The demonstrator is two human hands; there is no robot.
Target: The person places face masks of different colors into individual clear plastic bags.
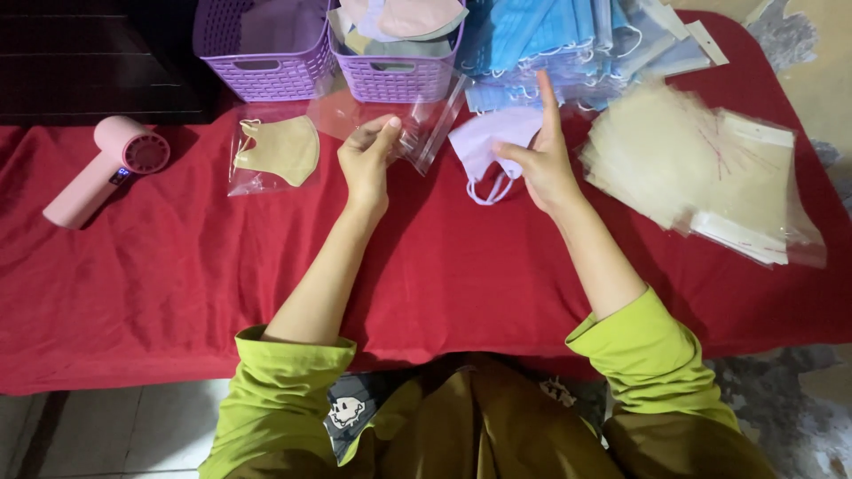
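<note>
Pinching a clear plastic bag (417, 124) between thumb and fingertips, left hand (366, 164) closed on its near edge and lifting it just off the red cloth (177, 257). Gripping a folded lilac face mask (484, 146) just beside that bag, right hand (543, 164) with thumb pressing the mask's edge and forefinger pointing straight up, ear loops dangling below. Lying just left of the left hand, a sealed clear pouch (271, 155) enclosing one beige mask. Standing beyond both hands, two purple woven baskets: left basket (262, 71) showing only a glimpse of something pale inside, right basket (395, 75) holding a stack of pinkish and beige masks. Spreading behind the right hand, a loose heap of blue surgical masks (550, 40). Fanning out well to the right of the right hand, a pile of empty clear bags (701, 173). Resting far left of the grip, a pink handheld fan (102, 168).
</note>
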